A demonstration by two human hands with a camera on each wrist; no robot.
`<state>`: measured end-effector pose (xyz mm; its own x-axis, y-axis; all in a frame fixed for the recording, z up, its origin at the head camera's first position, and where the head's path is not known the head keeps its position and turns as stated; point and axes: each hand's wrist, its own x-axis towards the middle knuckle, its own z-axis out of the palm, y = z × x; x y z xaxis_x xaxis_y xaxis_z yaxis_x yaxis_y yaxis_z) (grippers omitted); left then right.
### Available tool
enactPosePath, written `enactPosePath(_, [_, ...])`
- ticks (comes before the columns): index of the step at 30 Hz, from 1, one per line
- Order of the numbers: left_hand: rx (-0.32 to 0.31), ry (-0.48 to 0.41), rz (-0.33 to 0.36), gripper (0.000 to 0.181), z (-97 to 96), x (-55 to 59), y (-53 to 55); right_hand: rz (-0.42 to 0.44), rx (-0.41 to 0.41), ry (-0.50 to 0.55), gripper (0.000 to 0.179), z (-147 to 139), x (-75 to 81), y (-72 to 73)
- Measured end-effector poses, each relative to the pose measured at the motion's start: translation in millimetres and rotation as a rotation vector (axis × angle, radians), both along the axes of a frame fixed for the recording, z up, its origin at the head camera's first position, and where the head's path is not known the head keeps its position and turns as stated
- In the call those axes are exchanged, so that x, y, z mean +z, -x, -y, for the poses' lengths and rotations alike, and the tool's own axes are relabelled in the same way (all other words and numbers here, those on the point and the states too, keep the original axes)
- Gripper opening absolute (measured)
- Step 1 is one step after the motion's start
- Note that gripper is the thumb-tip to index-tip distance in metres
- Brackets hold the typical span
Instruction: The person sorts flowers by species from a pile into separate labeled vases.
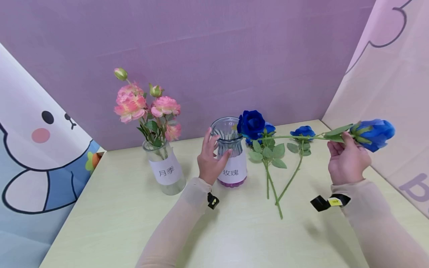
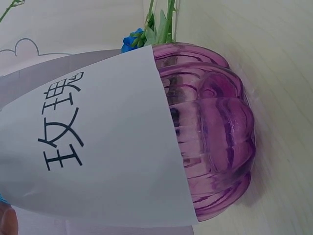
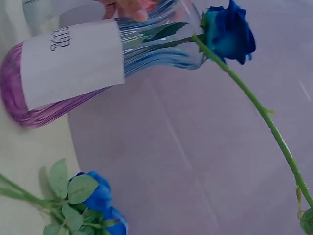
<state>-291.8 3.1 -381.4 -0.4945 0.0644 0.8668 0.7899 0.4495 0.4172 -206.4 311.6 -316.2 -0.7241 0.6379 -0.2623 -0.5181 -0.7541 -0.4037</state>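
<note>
Head: left hand (image 1: 210,163) gripped upright vase (image 1: 236,159) by neck; right hand (image 1: 348,163) pinched blue rose (image 1: 373,134) under bloom, stem sideways. Left wrist: label (image 2: 98,142), purple base showed. Right wrist: stem tip was near vase mouth, another rose (image 3: 229,34) inside.

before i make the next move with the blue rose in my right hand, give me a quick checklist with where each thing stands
1. Right hand holding the blue rose: ok, gripped just below the bloom.
2. Left hand at the purple-based vase: ok, fingers at its neck.
3. Vase upright on the table: ok.
4. Held stem pointing down into the vase mouth: not ok, in the head view it runs nearly level.
5. Stem tip clear of the rim: cannot tell, it is close to the rose already in the vase.
6. Vase of pink flowers upright, apart from the purple-based one: ok.
</note>
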Motion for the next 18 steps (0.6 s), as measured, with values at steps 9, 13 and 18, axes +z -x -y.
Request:
enactPosePath(9, [0.004, -0.003, -0.019, 0.051, 0.6, -0.1, -1.0, -0.061, -0.039, 0.038, 0.022, 17, 3.2, -3.3])
enactPosePath(13, [-0.004, -0.009, -0.008, 0.05, 0.3, 0.5, -1.7, -0.059, -0.071, 0.035, 0.024, 24, 5.6, -0.5])
enactPosePath(18, [-0.013, -0.015, -0.01, 0.05, -0.3, 0.9, -1.0, -0.047, -0.095, 0.016, 0.025, 33, 14.1, 5.3])
